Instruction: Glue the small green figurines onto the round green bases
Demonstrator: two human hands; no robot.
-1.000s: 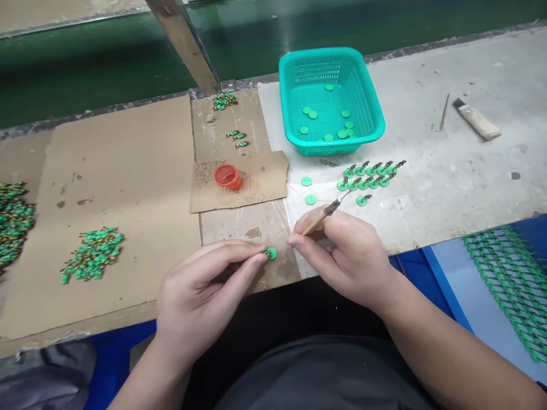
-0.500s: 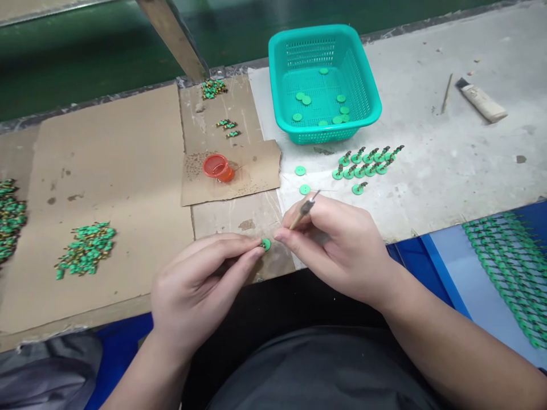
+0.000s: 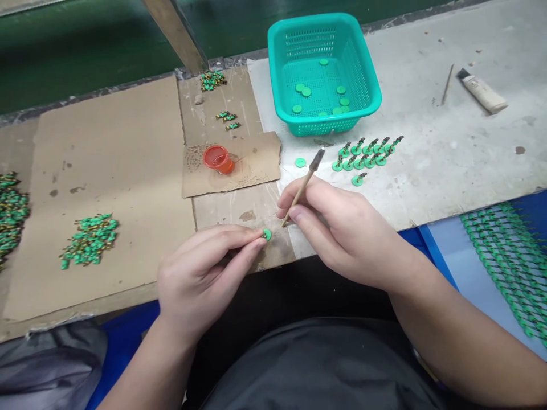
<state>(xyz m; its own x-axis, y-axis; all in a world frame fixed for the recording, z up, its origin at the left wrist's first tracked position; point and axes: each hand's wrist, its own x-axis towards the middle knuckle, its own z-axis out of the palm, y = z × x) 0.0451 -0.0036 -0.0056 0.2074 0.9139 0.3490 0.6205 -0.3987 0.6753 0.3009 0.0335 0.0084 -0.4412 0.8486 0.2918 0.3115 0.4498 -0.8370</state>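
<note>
My left hand (image 3: pixel 205 267) pinches a small green disc (image 3: pixel 267 234) between thumb and forefinger, above the cardboard. My right hand (image 3: pixel 337 228) is shut on a thin wooden-handled tool (image 3: pixel 304 185) with a dark metal tip pointing up and away from me. That hand is close to the disc, but the tool does not touch it. One loose green disc (image 3: pixel 300 162) lies beyond my right fingers. Rows of green discs with dark parts attached (image 3: pixel 363 156) stand further right. A teal plastic basket (image 3: pixel 325 126) holds several plain green discs.
A small orange cup (image 3: pixel 219 158) sits on a cardboard scrap. Heaps of green parts (image 3: pixel 89 240) lie on the cardboard to the left. A tube (image 3: pixel 482 94) and a thin stick (image 3: pixel 447 84) lie on the grey bench. Strings of green parts (image 3: pixel 504 267) lie at lower right.
The tool has tilted more upright in my right hand, which has drawn slightly back. The second loose disc is now out of sight. The view has shifted slightly.
</note>
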